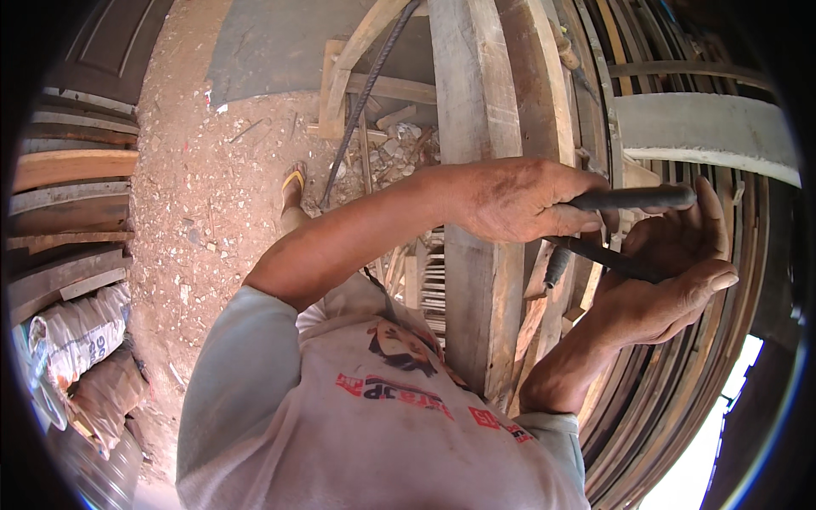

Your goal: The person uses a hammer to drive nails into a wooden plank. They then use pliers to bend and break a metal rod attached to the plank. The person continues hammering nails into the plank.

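Note:
My left hand (pixel 540 200) reaches across to the right, fingers closed round two dark pieces. The upper one is a thick black rod-like handle (pixel 633 199); below it a thinner dark bar (pixel 605 255) slants down to the right. Whether they join inside the fist is hidden. Palm up, my right hand (pixel 671 276) has its fingers and thumb spread. The lower bar's end lies against that palm, and the black handle's tip comes close to its fingers. Beneath both hands stand thick wooden beams (pixel 478 110), with a short dark ribbed handle (pixel 557 268) beside them.
A rusty ribbed steel bar (pixel 365 98) leans near a wooden frame (pixel 333 93). Wood chips litter the dirt floor (pixel 200 195). Stacked planks (pixel 81 174) and sacks (pixel 81 336) line the left side. More long boards (pixel 710 331) and a pale curved beam (pixel 705 127) fill the right.

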`<state>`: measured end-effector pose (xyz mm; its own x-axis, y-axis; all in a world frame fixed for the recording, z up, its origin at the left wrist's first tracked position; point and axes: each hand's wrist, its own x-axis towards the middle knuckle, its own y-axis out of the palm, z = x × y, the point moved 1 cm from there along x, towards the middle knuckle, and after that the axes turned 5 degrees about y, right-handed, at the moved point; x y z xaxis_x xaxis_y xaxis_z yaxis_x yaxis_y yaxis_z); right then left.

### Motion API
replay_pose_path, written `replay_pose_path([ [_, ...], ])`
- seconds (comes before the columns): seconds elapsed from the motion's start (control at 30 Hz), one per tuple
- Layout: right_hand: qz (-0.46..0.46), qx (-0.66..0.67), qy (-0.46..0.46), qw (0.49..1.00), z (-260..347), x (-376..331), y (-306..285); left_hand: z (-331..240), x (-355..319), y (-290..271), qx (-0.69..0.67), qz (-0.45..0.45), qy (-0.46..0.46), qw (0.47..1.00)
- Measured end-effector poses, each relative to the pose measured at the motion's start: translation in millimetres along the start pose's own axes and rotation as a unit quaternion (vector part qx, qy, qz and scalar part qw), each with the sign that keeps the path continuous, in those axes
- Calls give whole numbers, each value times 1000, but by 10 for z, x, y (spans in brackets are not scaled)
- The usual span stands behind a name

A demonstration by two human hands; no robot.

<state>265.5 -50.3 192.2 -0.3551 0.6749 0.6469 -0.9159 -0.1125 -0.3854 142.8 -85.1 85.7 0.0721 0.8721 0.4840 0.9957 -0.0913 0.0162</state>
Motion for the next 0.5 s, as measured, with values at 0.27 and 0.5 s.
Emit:
replay_pose_path([
  [0.27, 244, 356, 103, 896, -164, 102, -102, 50, 3, -12, -8, 12, -1, 1000],
  [0.5, 266, 366, 107, 885, -123, 165, 44, 36, 15, -8, 8, -2, -33, 999],
])
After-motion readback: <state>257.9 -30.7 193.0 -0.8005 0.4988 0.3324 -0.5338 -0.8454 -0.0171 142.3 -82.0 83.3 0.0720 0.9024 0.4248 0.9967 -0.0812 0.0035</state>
